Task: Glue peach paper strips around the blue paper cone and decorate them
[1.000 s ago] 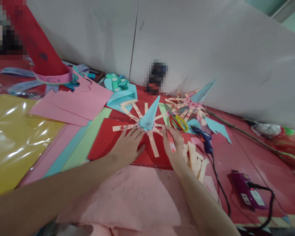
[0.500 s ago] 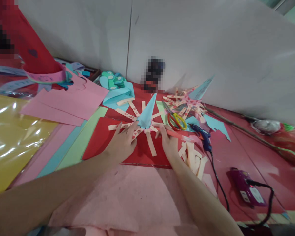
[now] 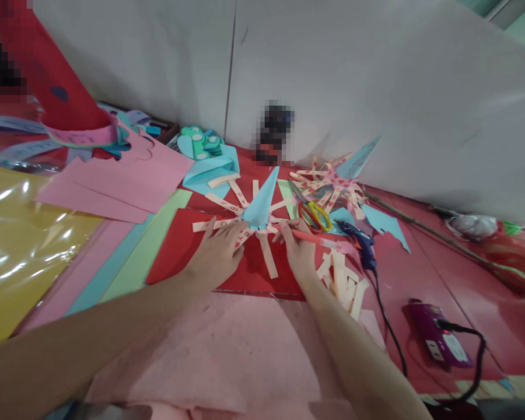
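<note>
A light blue paper cone [image 3: 262, 201] stands point up in a ring of cream paper strips [image 3: 269, 256], several with red letters, on a red sheet [image 3: 170, 251]. My left hand [image 3: 216, 251] lies on the left strips beside the cone's base, fingers stretched and apart. In my right hand [image 3: 298, 245] is a slim red pen [image 3: 308, 235], held by the fingers close to the strips right of the cone. The pen's tip is too small to make out. Near my right wrist lies a pile of loose cream strips [image 3: 343, 280].
Behind at right are a second blue cone with strips [image 3: 359, 157], scissors [image 3: 319, 217] and a glue gun [image 3: 363, 245]. A purple power strip [image 3: 440, 335] lies far right. Coloured sheets [image 3: 114, 181], a red cone [image 3: 65, 87] and green cutouts [image 3: 199, 143] occupy the left.
My right hand and the pen have shifted very slightly to the left along the strips. My left hand, the cone and the strips look the same.
</note>
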{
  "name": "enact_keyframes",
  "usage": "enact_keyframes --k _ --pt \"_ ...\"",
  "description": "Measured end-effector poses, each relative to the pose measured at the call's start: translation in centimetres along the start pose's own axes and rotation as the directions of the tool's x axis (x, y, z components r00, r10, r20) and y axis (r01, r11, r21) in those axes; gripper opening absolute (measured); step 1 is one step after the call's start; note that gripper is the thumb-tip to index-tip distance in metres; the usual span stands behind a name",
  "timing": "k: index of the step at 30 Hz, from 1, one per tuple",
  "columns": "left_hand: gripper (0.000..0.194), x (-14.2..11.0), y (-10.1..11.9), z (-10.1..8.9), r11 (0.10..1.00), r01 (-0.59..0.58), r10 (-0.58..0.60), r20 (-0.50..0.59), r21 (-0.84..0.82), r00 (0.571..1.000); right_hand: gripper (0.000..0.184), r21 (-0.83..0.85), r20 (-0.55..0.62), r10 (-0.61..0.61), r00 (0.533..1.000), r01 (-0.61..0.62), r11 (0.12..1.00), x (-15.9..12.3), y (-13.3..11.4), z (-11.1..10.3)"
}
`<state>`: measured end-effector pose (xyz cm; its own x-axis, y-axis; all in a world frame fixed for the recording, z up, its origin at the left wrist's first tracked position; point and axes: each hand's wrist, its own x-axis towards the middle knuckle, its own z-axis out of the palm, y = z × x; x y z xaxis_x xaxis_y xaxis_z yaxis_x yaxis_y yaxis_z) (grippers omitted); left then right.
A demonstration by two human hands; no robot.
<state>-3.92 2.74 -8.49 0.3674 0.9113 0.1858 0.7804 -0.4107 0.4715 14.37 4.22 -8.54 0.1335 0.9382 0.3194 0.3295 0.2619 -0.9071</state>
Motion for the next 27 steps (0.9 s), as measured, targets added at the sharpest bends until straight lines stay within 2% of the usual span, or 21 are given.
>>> enact_keyframes --k 3,6,9,13,22,25,27 --pt "0.045 0.1 -0.2 0.1 0.999 0.024 -0.025 -0.014 -0.03 1.0 0.018 -0.039 -0.046 0.012 0.999 -0.014 0.999 0.0 0.3 0.0" --pt "0.048 0.2 -0.1 -0.1 0.998 0.042 -0.043 -0.031 -0.043 0.999 0.02 -0.1 -0.079 -0.059 0.995 0.051 0.994 -0.1 0.6 0.0" --pt "0.049 0.1 0.2 -0.3 1.0 0.011 -0.011 -0.038 -0.01 0.999 0.021 -0.205 -0.025 -0.14 0.99 0.132 0.97 -0.2 0.8 -0.2" --pt "0.042 -0.1 0.3 -0.2 0.998 -0.039 0.04 -0.014 0.044 0.999 0.019 -0.312 0.07 -0.161 0.984 0.175 0.934 -0.2 0.9 -0.4" --pt "0.043 0.0 -0.1 0.0 0.996 -0.058 0.058 -0.006 0.07 0.998 0.012 -0.358 0.109 -0.123 0.986 0.154 0.921 0.0 1.3 -0.2" --pt "0.041 0.0 0.2 -0.1 0.989 -0.115 0.113 0.022 0.088 0.993 0.013 -0.351 0.11 -0.106 0.988 0.138 0.926 0.0 1.2 -0.2" --pt "0.038 0.1 0.2 -0.1 0.982 -0.153 0.149 0.041 0.108 0.988 0.017 -0.299 0.067 -0.095 0.993 0.111 0.948 -0.1 0.9 -0.1"
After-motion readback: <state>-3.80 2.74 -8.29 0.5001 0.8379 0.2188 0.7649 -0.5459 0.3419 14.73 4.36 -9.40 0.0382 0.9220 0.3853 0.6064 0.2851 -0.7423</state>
